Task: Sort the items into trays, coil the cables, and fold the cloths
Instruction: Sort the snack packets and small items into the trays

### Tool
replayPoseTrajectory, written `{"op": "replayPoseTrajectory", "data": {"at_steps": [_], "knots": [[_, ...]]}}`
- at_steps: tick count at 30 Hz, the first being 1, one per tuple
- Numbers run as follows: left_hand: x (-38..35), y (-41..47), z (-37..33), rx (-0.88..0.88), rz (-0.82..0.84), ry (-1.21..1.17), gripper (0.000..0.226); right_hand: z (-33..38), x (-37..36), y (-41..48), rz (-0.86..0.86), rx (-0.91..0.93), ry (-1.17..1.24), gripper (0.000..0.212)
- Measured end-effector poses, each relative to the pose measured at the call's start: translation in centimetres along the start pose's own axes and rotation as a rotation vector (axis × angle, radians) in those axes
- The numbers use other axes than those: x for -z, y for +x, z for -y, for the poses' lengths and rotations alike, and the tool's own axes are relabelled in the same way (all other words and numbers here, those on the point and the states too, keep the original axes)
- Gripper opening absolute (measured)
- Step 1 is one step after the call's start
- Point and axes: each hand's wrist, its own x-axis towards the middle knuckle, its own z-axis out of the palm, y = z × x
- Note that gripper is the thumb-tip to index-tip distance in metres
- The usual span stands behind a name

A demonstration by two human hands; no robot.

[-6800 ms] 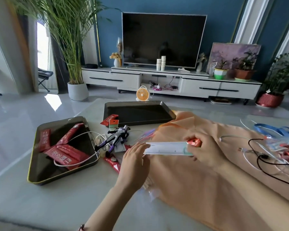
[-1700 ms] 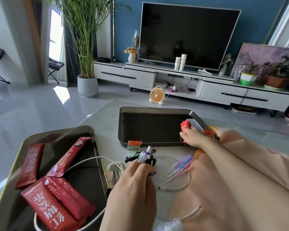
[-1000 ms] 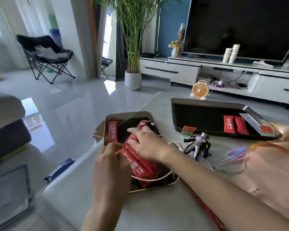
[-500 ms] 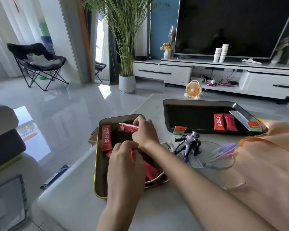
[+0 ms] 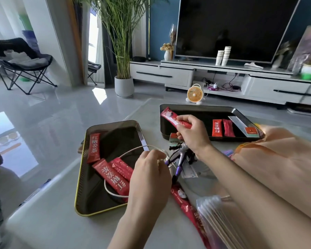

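We see a wide orange cloth [image 5: 276,159] spread at 3 o'clock on the table [image 5: 61,227]. At 9 o'clock a dark tray [image 5: 80,178] with a yellow rim holds several red packets [image 5: 113,178] and part of a white cable [image 5: 126,153]. At 12 o'clock a black tray [image 5: 205,107] holds two smaller packets [image 5: 217,128] and a pale strip [image 5: 241,125]. The left hand [image 5: 149,178] is curled and pinches the cable. The right hand [image 5: 192,133] is clamped on a long red packet [image 5: 171,117] above the black tray's left end.
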Motion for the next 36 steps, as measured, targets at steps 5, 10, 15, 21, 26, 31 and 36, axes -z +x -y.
{"op": "replayPoseTrajectory", "data": {"at_steps": [5, 10, 15, 21, 26, 31, 36], "knots": [[-1.0, -0.2, 0.0, -0.056, -0.012, 0.016, 0.022, -2.4, 5.6, 2.2, -0.284, -0.014, -0.281, 0.027], [-2.5, 0.1, -1.2, -0.085, 0.035, -0.005, 0.026, -6.6, 11.4, 3.8, -0.401, -0.15, -0.513, 0.031], [-3.1, 1.0, -1.4, -0.062, 0.032, -0.01, 0.024, -8.5, 11.8, 6.5, -0.283, -0.167, -0.661, 0.033], [-3.3, 1.8, -1.3, -0.023, 0.026, -0.038, 0.021, -9.3, 9.1, 8.1, -0.057, -0.248, -1.024, 0.051], [-3.4, 2.3, -1.0, -0.017, 0.008, -0.046, 0.021, -10.7, 8.8, 9.2, 0.262, -0.363, -0.972, 0.055], [-2.7, 3.0, -0.3, -0.011, -0.009, -0.011, 0.023, -10.5, 10.5, 9.5, 0.215, -0.295, -0.99, 0.049], [-2.2, 2.8, -0.7, -0.016, -0.001, -0.038, 0.025, -7.1, 10.4, 4.2, 0.043, -0.079, -0.626, 0.034]]}}
